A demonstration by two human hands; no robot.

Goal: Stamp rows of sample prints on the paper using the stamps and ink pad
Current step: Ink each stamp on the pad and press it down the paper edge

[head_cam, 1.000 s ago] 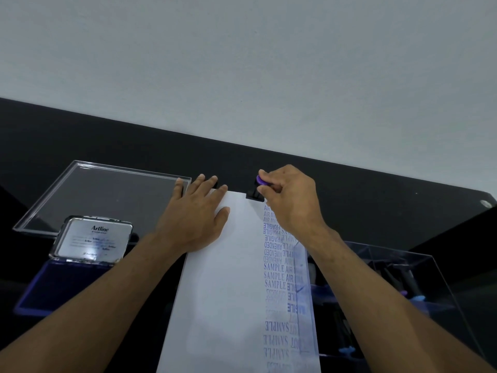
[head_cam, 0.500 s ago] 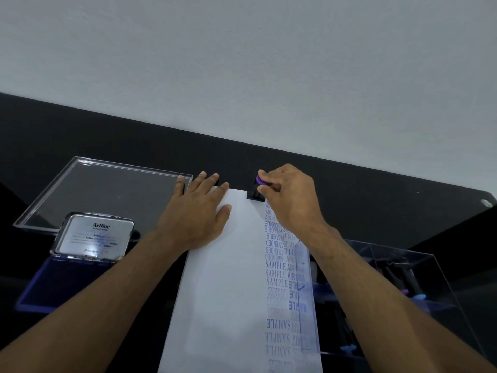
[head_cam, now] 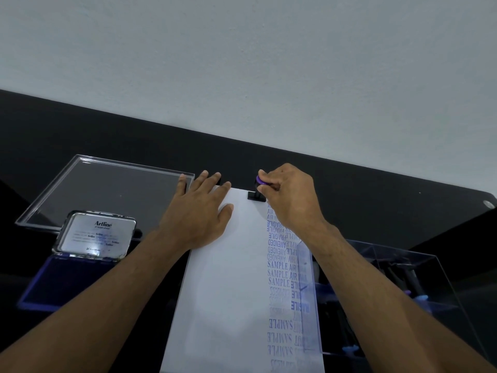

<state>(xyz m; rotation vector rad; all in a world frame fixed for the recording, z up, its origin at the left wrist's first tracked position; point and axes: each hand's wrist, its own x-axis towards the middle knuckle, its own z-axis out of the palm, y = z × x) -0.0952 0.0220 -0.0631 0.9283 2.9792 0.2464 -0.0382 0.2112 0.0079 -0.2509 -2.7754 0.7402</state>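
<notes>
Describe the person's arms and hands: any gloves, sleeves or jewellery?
Both hands, left hand and right hand, are bare, with no gloves. No ring, watch or bracelet shows. Both forearms are uncovered as far as the picture's lower edge, so no sleeve is visible.

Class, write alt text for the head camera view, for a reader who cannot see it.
A right hand presses a purple-topped stamp onto the far edge of a white paper while the left hand lies flat, steadying it. Blue SAMPLE, FRAGILE and AMENDED prints run down the right side; an open Artline ink pad sits left.
</notes>
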